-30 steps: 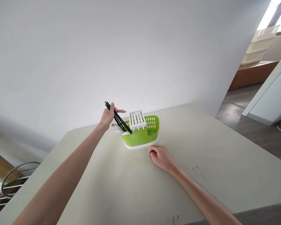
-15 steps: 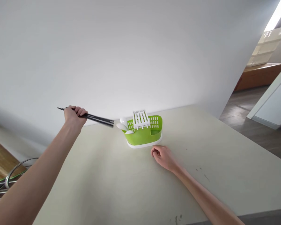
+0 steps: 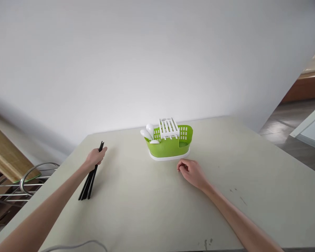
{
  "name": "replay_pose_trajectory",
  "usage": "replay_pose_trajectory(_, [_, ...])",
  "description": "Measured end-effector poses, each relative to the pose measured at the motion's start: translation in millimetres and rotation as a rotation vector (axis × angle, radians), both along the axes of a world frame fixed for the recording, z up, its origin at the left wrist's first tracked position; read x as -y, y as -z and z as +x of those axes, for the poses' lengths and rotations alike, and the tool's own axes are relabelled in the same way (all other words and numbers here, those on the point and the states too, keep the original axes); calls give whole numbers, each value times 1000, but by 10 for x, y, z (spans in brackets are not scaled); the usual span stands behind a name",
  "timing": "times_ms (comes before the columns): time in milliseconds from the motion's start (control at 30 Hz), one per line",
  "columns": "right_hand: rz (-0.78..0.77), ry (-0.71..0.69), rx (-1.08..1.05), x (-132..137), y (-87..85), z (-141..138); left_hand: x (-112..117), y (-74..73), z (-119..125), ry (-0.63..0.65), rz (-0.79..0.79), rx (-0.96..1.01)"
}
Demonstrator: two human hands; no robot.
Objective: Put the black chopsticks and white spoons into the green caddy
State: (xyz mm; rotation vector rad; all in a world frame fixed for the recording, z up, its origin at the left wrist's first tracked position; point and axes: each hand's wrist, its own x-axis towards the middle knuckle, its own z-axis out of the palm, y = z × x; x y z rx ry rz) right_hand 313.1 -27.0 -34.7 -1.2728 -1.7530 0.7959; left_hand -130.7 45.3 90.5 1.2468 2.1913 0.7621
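We hold black chopsticks (image 3: pixel 87 185) at the left of the table (image 3: pixel 139 203)
Our left hand (image 3: pixel 96 156) grips them bundled — our right hand (image 3: pixel 192 172) is loosely fisted, just in front of the green basket (image 3: pixel 164 150).

Centre: lime-green oval plastic basket (image 3: pixel 165 148), grid-pierced; glossy white spoons (image 3: pixel 149 130). Left: slim black chopsticks (image 3: pixel 87 185). Lower right: off-white tabletop (image 3: pixel 267 182), dark flecks.

Worn on head. Looking forward and down from near side of worktop (image 3: pixel 147 199) toward wall (image 3: pixel 160 59) behind; close, yet taking in floor (image 3: pixel 288 120) at right.
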Motion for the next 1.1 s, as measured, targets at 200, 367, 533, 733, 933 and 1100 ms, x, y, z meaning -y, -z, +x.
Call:
replay_pose_trajectory(200, [-23,15,-2,6,4,8,167,376,-88,-24,36,-247])
replay_pose_trajectory(367, [-40,20,0,18,15,22,389,644,-53,160,115,-497])
replay_pose_trajectory(533, [-43,22,20,39,38,44,575,820,-71,198,257,-671])
replay_pose_trajectory(733, [-54,24,50,53,42,49,594,832,-132,285,71,-636])
replay_pose_trajectory(933, [-37,21,62,50,48,41,502,680,-193,259,-40,-422])
replay_pose_trajectory(1100, [-25,11,43,36,70,42,586,278,-184,59,300,-200])
